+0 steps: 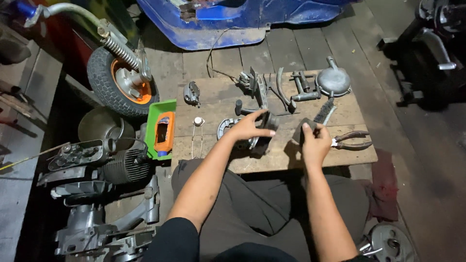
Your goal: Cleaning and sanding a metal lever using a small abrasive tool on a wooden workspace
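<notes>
My left hand (248, 127) grips a dark metal part (264, 130) mid-board (272, 162), near the front edge. My right hand (314, 141) pinches a wire brush (324, 113) by its handle; pliers (350, 140) lie just right. Front right corner is bare; the back edge is crowded with parts. Green tray (151, 127) off the left edge holds an orange bottle (164, 132).
</notes>
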